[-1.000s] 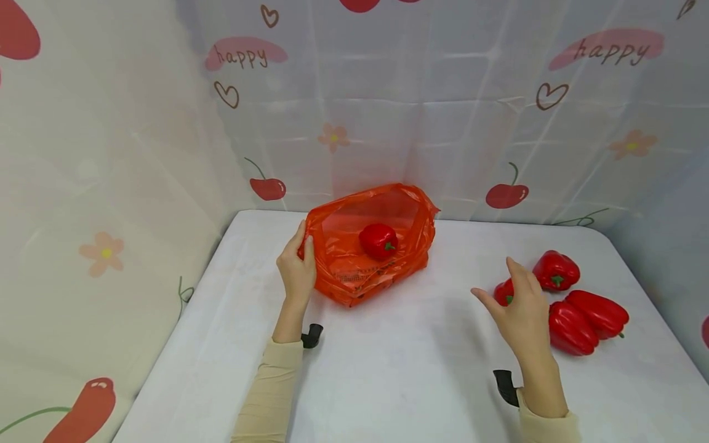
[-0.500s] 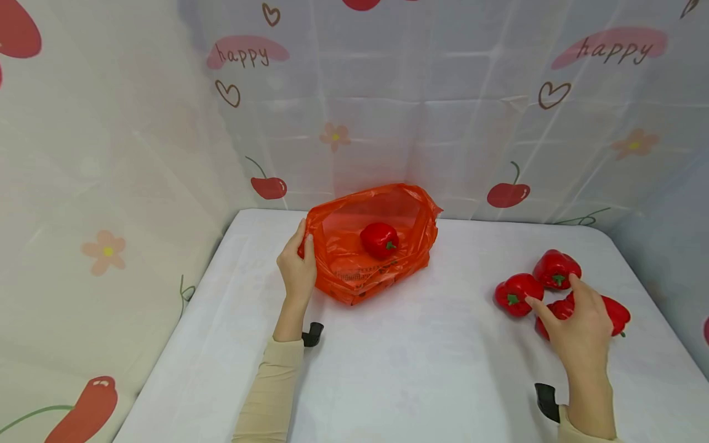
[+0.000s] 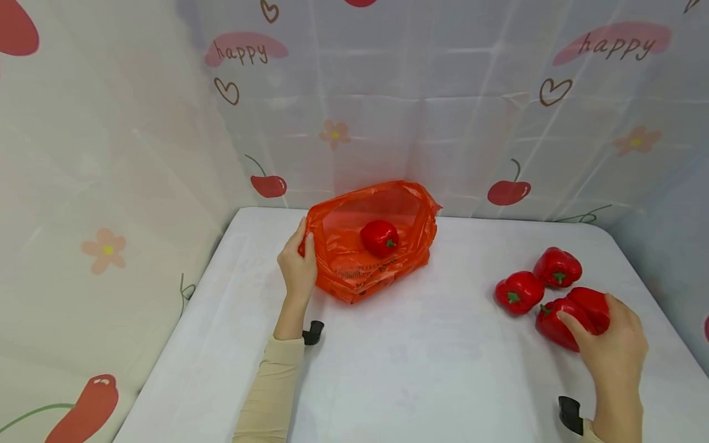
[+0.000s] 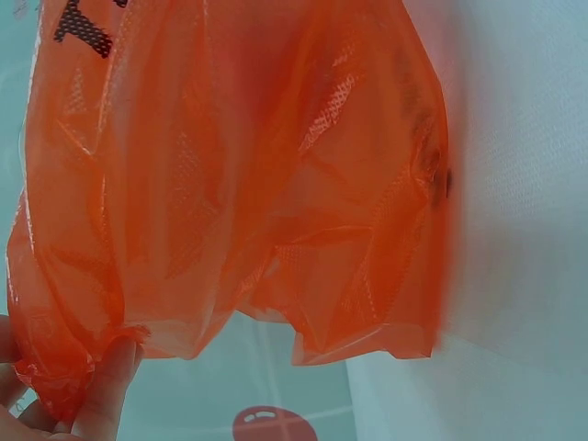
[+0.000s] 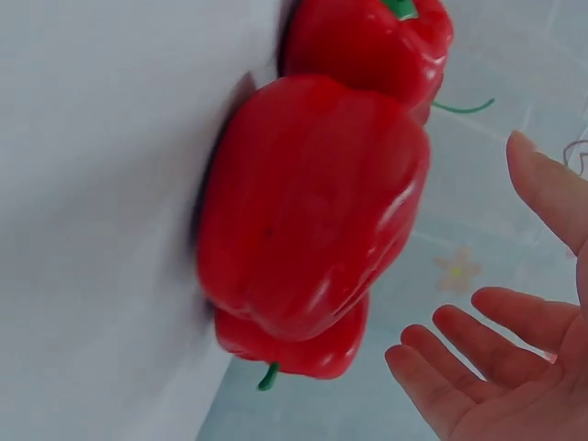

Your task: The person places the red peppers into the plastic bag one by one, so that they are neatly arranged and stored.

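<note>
My left hand [image 3: 298, 264] pinches the left edge of an orange plastic bag [image 3: 332, 277], whose mouth faces me. One red bell pepper [image 3: 379, 239] lies inside the bag. In the left wrist view, thumb and fingers grip a gathered corner of the bag [image 4: 202, 202]. At the right of the table, my right hand [image 3: 617, 351] hovers by two red bell peppers lying side by side, a front one [image 3: 562, 323] and one behind it [image 3: 589, 303]. The right wrist view shows its fingers spread, apart from the nearest bell pepper [image 5: 312, 207].
Two more red bell peppers, one near [image 3: 519, 293] and one farther back [image 3: 557, 267], sit just beyond that pair. The white table [image 3: 421, 369] meets a printed curtain [image 3: 465, 123] at the back and left.
My right hand has moved right, past the nearer bell peppers, to the pair at the right. The left hand and the bag have stayed in place.
</note>
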A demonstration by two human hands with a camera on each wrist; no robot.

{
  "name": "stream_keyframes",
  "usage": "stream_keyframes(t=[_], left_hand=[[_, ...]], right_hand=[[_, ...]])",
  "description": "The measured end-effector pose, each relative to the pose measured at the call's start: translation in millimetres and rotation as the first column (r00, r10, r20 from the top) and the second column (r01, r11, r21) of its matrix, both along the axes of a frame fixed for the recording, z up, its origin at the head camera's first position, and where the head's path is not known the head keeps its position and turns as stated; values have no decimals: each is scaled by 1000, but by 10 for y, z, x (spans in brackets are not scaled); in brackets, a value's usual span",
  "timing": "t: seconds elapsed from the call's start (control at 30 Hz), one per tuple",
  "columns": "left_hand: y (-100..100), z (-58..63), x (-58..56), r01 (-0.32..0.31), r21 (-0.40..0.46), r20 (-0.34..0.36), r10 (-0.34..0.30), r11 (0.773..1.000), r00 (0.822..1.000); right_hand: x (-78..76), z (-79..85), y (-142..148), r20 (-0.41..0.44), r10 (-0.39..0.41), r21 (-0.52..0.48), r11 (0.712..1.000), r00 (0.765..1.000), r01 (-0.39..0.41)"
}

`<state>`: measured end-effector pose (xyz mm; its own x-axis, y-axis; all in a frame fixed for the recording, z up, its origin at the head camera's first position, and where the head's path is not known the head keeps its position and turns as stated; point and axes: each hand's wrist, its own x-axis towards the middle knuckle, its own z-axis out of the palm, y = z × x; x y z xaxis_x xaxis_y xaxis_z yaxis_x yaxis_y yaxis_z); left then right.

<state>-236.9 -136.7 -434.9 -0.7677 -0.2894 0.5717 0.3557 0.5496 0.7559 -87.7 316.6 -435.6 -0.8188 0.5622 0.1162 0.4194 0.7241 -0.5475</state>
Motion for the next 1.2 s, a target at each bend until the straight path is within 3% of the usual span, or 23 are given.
stream_keyframes(t=[0.23, 0.57, 0.9, 1.2], left_hand=[[3, 1, -7, -2, -4, 0, 2, 1000, 1000], [-8, 22, 8, 1, 9, 5, -1, 1000, 1000], [-5, 30, 5, -14, -1, 22, 14, 1000, 1000], [-4, 24, 16, -13, -2, 29, 13, 1000, 1000]], right_hand=[[23, -92, 86, 84, -28, -13, 999, 996, 29], [40, -195, 146, 141, 36, 19, 999, 989, -39], [3, -302, 206, 223, 60, -73, 996, 973, -44], [-17, -382, 258, 228, 39, -115, 993, 973, -13]])
